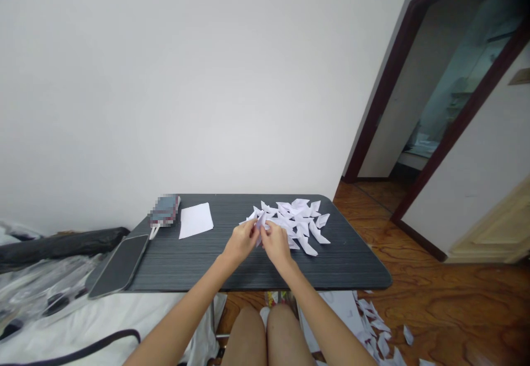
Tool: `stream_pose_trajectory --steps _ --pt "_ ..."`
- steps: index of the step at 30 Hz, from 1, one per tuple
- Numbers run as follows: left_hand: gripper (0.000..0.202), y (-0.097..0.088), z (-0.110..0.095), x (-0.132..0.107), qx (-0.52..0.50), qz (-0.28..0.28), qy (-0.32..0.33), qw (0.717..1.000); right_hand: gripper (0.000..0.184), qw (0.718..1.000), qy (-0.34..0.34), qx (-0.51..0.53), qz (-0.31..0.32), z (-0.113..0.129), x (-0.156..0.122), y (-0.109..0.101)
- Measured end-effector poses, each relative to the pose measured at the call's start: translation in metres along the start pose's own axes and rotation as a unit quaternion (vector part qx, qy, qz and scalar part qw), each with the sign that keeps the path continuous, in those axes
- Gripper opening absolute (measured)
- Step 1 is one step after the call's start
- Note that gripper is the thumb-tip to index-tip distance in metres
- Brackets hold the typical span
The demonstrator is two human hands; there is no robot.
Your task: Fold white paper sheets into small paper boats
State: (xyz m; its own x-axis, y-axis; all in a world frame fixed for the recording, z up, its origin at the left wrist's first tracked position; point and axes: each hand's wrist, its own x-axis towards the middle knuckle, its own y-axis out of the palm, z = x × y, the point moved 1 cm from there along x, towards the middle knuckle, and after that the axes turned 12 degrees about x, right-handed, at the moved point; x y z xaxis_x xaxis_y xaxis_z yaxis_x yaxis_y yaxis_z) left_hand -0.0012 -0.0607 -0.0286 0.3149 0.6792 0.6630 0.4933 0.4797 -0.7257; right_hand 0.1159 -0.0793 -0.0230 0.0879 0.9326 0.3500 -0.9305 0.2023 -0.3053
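The left hand [242, 240] and right hand [275, 240] pinch one small, folded white paper piece [260, 221] between their fingertips. Its tip pokes up at twelve o'clock; fingers hide its lower part. At three o'clock is one heap of pointy, folded white papers [308, 227], too jumbled to count. At nine o'clock lies one flat white paper pile [196, 221], then one blurry gray-blue thing [164, 210].
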Motion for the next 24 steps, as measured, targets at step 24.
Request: stream_pose_trajectory --steps 24 --pt "0.025 0.048 0.039 0.071 -0.494 0.046 -0.219 0.840 0.036 0.934 -0.010 0.266 0.239 -0.031 0.098 -0.031"
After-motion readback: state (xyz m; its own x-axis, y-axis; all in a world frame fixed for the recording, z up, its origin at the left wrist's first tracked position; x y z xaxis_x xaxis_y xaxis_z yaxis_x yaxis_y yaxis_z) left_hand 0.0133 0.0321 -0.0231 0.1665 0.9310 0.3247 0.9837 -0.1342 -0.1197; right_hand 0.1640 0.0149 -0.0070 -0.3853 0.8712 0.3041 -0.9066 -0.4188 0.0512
